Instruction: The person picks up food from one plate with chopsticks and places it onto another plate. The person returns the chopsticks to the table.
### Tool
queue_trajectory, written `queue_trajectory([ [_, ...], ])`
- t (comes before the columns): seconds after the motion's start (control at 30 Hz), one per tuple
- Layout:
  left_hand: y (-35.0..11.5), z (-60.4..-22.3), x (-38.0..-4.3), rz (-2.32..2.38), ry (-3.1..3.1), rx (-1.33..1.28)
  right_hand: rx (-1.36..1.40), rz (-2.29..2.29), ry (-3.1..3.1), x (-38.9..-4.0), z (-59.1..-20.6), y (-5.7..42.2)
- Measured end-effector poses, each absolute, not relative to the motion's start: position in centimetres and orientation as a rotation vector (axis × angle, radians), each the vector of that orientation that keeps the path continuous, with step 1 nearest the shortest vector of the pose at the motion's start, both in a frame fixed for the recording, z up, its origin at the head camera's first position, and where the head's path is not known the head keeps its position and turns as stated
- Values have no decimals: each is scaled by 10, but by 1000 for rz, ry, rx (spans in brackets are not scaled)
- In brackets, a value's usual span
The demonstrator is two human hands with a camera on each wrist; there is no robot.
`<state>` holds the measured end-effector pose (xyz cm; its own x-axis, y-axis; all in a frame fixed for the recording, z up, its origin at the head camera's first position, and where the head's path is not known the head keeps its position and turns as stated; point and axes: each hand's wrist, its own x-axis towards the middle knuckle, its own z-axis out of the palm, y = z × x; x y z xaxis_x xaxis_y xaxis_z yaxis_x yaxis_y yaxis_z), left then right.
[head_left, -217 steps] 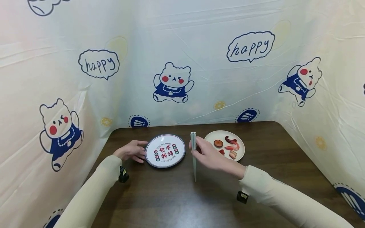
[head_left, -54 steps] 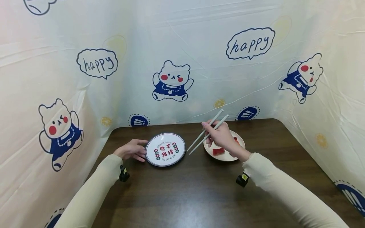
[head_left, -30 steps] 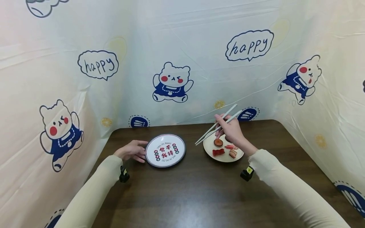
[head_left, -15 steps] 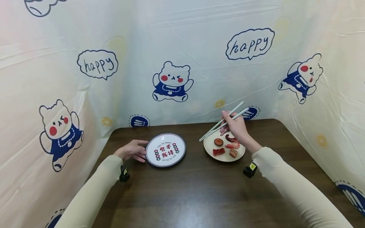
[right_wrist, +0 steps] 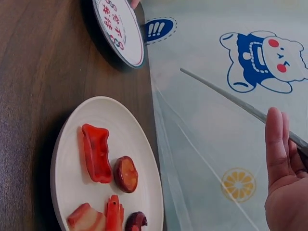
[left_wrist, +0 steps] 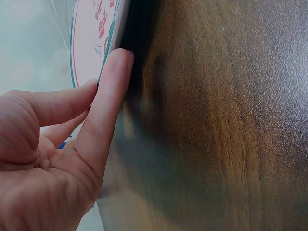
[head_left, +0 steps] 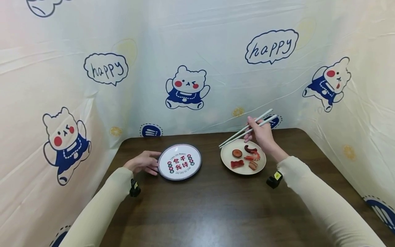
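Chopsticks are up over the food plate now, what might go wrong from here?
1. The right hand holds the chopsticks near their top ends, so tip control may be poor on the small, smooth-looking pieces such as the shrimp.
2. A dropped piece could land on the table in the gap before the printed plate.
3. The left hand only touches that plate's rim; a knock could shift it.

The left wrist view cuts off most of the printed plate point(left_wrist: 98, 36). The right wrist view shows one chopstick point(right_wrist: 226, 96), its end hidden behind the hand point(right_wrist: 284, 178); lowest food point(right_wrist: 113, 219) cropped.
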<state>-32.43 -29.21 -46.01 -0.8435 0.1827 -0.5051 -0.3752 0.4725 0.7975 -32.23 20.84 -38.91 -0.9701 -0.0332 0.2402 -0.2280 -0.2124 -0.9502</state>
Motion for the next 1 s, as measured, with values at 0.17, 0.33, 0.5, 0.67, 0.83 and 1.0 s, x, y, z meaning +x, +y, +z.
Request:
queue_trajectory([
  [0.17, -291, -460, -324, 1368, 2186, -165, 311, 2343, -1879, -325, -391, 215],
  [0.33, -291, -460, -324, 1373, 2183, -170, 284, 2350, -1881, -328, -391, 222],
  [0.5, -291, -458, -324, 1371, 2187, -167, 257, 2377, -1867, -330, -390, 229],
  [0.67, -290, -455, -323, 1371, 2185, -165, 246, 2397, -1854, -331, -390, 236],
  [0.83, -289, -455, -323, 1368, 2184, -170, 245, 2410, -1851, -333, -392, 244],
  [1.0, -290, -458, -325, 1370, 2183, -193, 248, 2432, -1854, -335, -394, 252],
])
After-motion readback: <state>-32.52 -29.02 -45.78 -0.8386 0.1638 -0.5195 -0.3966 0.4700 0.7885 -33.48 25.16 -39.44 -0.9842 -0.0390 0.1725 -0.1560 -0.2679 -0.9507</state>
